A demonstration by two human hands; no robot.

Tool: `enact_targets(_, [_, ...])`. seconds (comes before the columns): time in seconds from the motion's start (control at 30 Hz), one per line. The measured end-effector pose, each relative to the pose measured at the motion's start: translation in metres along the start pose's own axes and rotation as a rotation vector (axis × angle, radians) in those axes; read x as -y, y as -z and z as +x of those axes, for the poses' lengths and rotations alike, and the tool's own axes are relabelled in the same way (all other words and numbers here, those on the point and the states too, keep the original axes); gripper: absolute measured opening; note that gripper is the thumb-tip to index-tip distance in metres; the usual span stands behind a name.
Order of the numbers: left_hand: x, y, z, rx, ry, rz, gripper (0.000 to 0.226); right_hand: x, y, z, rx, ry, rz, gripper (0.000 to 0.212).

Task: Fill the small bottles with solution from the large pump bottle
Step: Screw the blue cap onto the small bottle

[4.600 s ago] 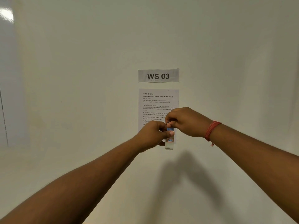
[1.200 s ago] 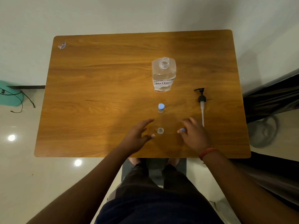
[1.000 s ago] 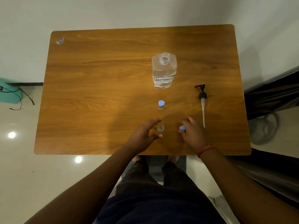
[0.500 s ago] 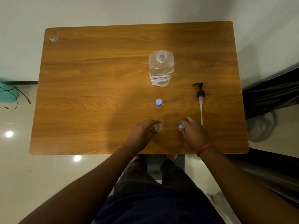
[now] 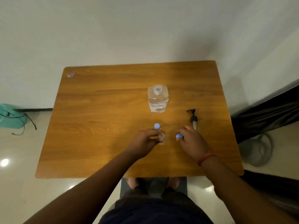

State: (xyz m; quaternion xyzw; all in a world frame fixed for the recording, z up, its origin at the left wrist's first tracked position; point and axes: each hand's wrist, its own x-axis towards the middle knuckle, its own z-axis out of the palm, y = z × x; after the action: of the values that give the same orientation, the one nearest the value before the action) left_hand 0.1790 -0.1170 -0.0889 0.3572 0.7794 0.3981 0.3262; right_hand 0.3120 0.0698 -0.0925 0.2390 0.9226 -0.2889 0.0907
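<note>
1. The left hand [image 5: 144,141] is seen at the table's [image 5: 97,126] near middle, its fingers curled around the uncapped small bottle [image 5: 161,138], which is gripped upright on the wood (whether it has liquid in it cannot be told).
2. At 12 o'clock from that bottle, just beyond the fingers, a second small bottle [image 5: 157,126] is stood with its blue cap on.
3. Farther along the 12 o'clock line, the large bottle [image 5: 158,101] is set upright with its neck open and clear solution held inside; a white label is carried on its near face.
4. At 3 o'clock from the gripped bottle, a loose blue cap [image 5: 179,136] is pinched at the fingertips of the right hand [image 5: 191,143], low over the table.
5. At 1 o'clock from the right hand, the black pump head [image 5: 192,116] is laid flat on the table, its tube partly hidden behind the fingers.
</note>
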Motion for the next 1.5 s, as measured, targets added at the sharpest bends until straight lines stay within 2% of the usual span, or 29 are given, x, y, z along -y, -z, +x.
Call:
enact_targets(0.1, [-0.032,0.027,0.016,-0.017,0.002,-0.077,0.019,0.017,0.044,0.014,-0.04,0.048,-0.023,0.023])
enact_targets(0.2, [-0.078,0.065,0.03,-0.043,-0.084,-0.052,0.016,0.041,0.103,0.027,-0.103,0.119,-0.058,0.022])
enact_targets(0.33, [-0.143,0.12,0.047,-0.079,-0.18,0.012,0.024,0.076,0.186,0.038,-0.166,0.221,-0.114,0.015])
enact_targets(0.43, [-0.198,0.163,0.053,-0.131,-0.219,-0.048,0.026,0.113,0.251,0.043,-0.213,0.311,-0.172,0.016])
enact_targets(0.7, [-0.348,0.271,0.045,-0.193,-0.396,-0.028,0.023,0.227,0.413,0.021,-0.355,0.439,-0.279,0.017])
enact_targets(0.9, [-0.429,0.322,0.026,-0.225,-0.477,-0.002,0.022,0.298,0.508,-0.012,-0.354,0.451,-0.37,0.008])
enact_targets(1.2, [-0.507,0.364,0.003,-0.313,-0.499,-0.015,0.021,0.356,0.595,-0.051,-0.405,0.52,-0.285,0.007])
enact_targets(1.5, [-0.515,0.363,-0.001,-0.301,-0.461,-0.028,0.02,0.356,0.603,-0.054,-0.361,0.559,-0.194,0.017])
